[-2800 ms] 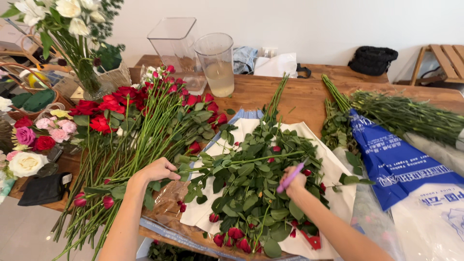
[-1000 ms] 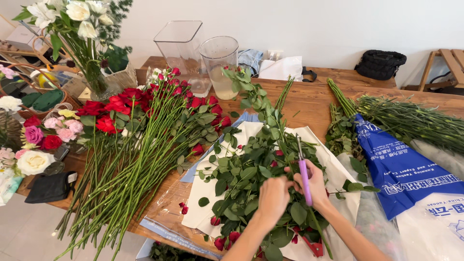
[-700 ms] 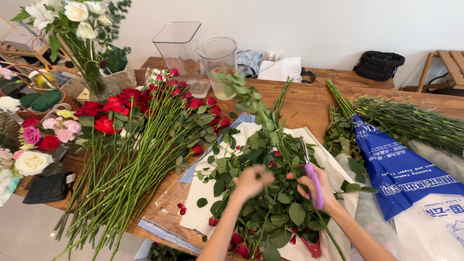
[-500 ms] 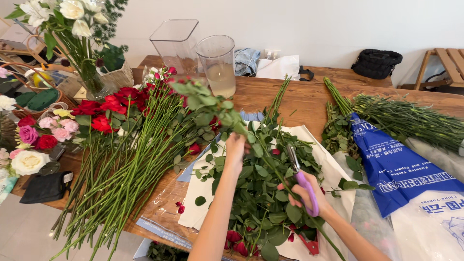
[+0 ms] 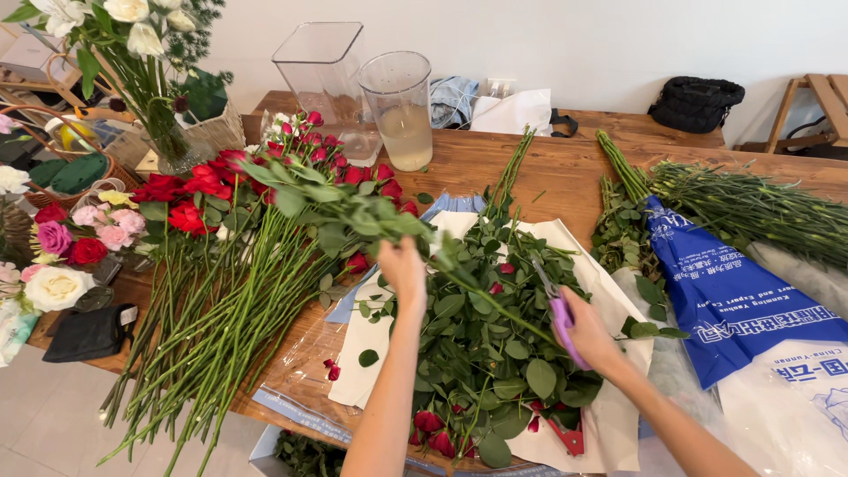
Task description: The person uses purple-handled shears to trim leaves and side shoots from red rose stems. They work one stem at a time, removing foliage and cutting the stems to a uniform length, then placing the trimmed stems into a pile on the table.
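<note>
My left hand point(image 5: 403, 266) grips a leafy rose stem point(image 5: 353, 212) and holds it out to the left, its leaves over the row of red roses point(image 5: 265, 221). My right hand point(image 5: 590, 336) is shut on purple-handled scissors point(image 5: 558, 314), their blades pointing up over a heap of cut leaves and stems point(image 5: 495, 353) on white paper point(image 5: 609, 415). The stem's lower end runs from my left hand toward the scissors.
Two clear containers point(image 5: 397, 106) stand at the back of the wooden table point(image 5: 548, 168). A vase of white flowers point(image 5: 132, 62) and mixed blooms point(image 5: 62, 247) lie far left. Green stem bundles in a blue and white wrapper point(image 5: 733, 300) fill the right. A black bag point(image 5: 696, 102) sits behind.
My left hand lifted a leafy stem out of the pile and swung it up and to the left over the roses. The right hand with the scissors stayed beside the pile.
</note>
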